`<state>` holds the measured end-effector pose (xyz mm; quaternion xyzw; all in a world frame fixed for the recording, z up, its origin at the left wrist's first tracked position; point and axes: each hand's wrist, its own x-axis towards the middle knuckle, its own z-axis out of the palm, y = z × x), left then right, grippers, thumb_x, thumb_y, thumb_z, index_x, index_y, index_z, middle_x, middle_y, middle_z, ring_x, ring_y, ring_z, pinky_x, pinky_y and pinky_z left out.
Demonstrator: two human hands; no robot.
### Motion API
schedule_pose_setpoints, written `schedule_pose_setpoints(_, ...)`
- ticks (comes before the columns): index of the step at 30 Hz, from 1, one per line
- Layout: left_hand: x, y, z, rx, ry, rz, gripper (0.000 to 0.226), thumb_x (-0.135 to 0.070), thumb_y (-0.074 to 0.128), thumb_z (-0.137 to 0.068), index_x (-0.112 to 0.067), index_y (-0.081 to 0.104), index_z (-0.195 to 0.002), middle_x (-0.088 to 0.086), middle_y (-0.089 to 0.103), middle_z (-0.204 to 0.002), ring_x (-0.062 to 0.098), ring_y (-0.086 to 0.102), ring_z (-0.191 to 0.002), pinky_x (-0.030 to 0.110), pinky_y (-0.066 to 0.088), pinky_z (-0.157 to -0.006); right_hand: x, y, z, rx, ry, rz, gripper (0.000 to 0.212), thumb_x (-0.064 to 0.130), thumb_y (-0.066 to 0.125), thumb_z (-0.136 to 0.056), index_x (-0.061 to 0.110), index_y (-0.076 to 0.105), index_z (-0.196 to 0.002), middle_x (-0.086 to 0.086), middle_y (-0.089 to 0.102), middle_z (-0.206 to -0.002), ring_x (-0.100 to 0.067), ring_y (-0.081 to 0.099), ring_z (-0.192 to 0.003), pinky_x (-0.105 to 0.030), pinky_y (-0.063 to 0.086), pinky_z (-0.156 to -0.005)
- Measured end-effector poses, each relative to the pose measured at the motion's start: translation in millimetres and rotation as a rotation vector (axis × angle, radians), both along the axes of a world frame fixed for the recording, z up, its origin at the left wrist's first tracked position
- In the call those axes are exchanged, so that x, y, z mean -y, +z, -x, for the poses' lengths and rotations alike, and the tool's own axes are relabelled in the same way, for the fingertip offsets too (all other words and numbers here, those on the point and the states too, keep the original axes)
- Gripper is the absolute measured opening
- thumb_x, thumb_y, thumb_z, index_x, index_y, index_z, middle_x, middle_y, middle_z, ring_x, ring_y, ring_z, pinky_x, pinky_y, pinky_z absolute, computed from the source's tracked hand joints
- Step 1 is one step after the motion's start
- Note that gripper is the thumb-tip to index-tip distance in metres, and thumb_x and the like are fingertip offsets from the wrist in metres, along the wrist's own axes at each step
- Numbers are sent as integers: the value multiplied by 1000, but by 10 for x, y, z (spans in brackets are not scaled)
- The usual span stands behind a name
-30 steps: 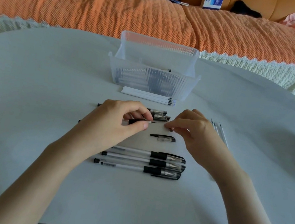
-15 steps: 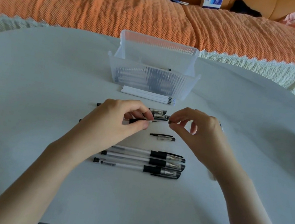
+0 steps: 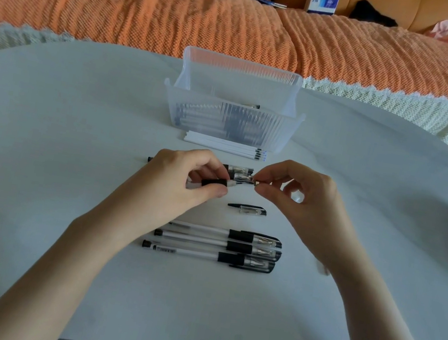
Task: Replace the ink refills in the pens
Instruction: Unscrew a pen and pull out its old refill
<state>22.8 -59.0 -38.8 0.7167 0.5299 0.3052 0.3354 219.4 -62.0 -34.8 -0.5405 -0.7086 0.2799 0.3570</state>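
Head view, 1 moment. Left hand [image 3: 185, 181] grips an uncapped pen [image 3: 214, 182] by its black grip section, fingers curled round it, barrel level and lifted just above the table [image 3: 58, 231], tip end pointing right.

Right hand [image 3: 300, 200]: thumb and forefinger pinch a small piece [image 3: 256, 181] at the pen's front end; the other 3 fingers are loosely curled and hold nothing. Piece is too small to tell apart: nib cone or refill tip.

Change over the last second: the right hand was low at the table near the loose cap [image 3: 249, 209]; it has since risen and closed its pinch at the pen's tip. Left hand's hold is unchanged. Cap has not shifted.

Reading: this pen is in the dismantling or reassembly step at the tip end. Which of the 2 I cannot tell from here. The pinch is fine and the part tiny, so dropping it is the likely slip.

Surroundings: 3 capped pens [image 3: 219, 243] lie side by side nearer the person. More pens [image 3: 239, 170] sit just behind the hands, partly hidden. White refills [image 3: 224, 145] are bundled in front of the clear bin [image 3: 230, 123], which holds further pens.
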Motion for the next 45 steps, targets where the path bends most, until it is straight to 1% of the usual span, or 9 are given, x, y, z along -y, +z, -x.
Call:
schedule_pose_setpoints(13, 16, -21, -67, -17, -35, -23, 13, -24, 73, -78, -24, 68, -90, -14, 70, -84, -5, 62, -83, 9, 43, -74, 14, -7, 65, 11, 93, 34, 5, 14, 69, -82, 19, 70, -83, 19, 62, -69, 0, 51, -65, -10, 40, -62)
schedule_pose_setpoints(20, 33, -22, -79, -22, -50, -46, 13, -23, 73, -78, -23, 68, -91, -15, 71, -85, -6, 62, -84, 8, 43, -77, -2, -51, 77, 90, 107, 42, 16, 27, 57, -90, 36, 61, -77, 15, 63, -68, -4, 54, -64, -15, 41, -60)
schedule_pose_setpoints(22, 33, -24, -77, -16, -52, -42, 13, -24, 73, -78, -23, 68, -91, -15, 71, -86, -5, 62, -84, 8, 43, -77, 0, -46, 68, 43, 118, 68, 4, 31, 59, -88, 33, 62, -86, 14, 64, -76, -3, 55, -67, -14, 42, -61)
schedule_pose_setpoints(24, 30, -22, -73, -11, -45, -40, 13, -25, 73, -78, -25, 68, -89, -15, 70, -85, -5, 62, -84, 8, 43, -76, 7, -45, 44, 14, 124, 68, 12, 26, 68, -82, 29, 62, -91, 12, 64, -82, -5, 55, -69, -17, 43, -64)
schedule_pose_setpoints(28, 29, -21, -63, -23, -44, -49, 12, -25, 73, -77, -27, 68, -88, -15, 70, -84, -4, 62, -84, 9, 44, -76, 10, -58, 54, 42, 124, 71, 6, 19, 67, -84, 23, 63, -81, 21, 62, -70, 1, 54, -65, -11, 40, -62)
schedule_pose_setpoints(32, 38, -19, -67, -20, -45, -46, 12, -26, 73, -78, -27, 68, -89, -17, 70, -84, -5, 62, -85, 11, 45, -78, 4, -61, 57, 79, 102, 62, 16, 33, 52, -92, 30, 60, -78, 16, 63, -70, 2, 55, -64, -13, 41, -61)
schedule_pose_setpoints(37, 35, -11, -60, -23, -43, -45, 13, -30, 72, -77, -29, 68, -89, -18, 70, -85, -6, 63, -87, 21, 48, -82, 14, -61, 53, 41, 119, 70, 7, 31, 66, -83, 27, 61, -85, 17, 63, -79, -3, 54, -68, -15, 41, -61)
schedule_pose_setpoints(42, 40, -8, -67, -3, -46, -35, 13, -28, 72, -77, -28, 68, -89, -19, 70, -86, -6, 63, -88, 26, 50, -87, 15, -67, 64, 75, 93, 57, 22, 40, 49, -90, 29, 61, -76, 15, 62, -68, 3, 56, -64, -10, 40, -61)
schedule_pose_setpoints(45, 37, -13, -57, -11, -44, -38, 13, -30, 72, -77, -30, 67, -89, -19, 70, -86, -6, 63, -89, 29, 50, -86, 10, -60, 48, 42, 106, 69, 11, 41, 60, -84, 30, 61, -88, 15, 64, -80, -3, 55, -68, -14, 41, -61)
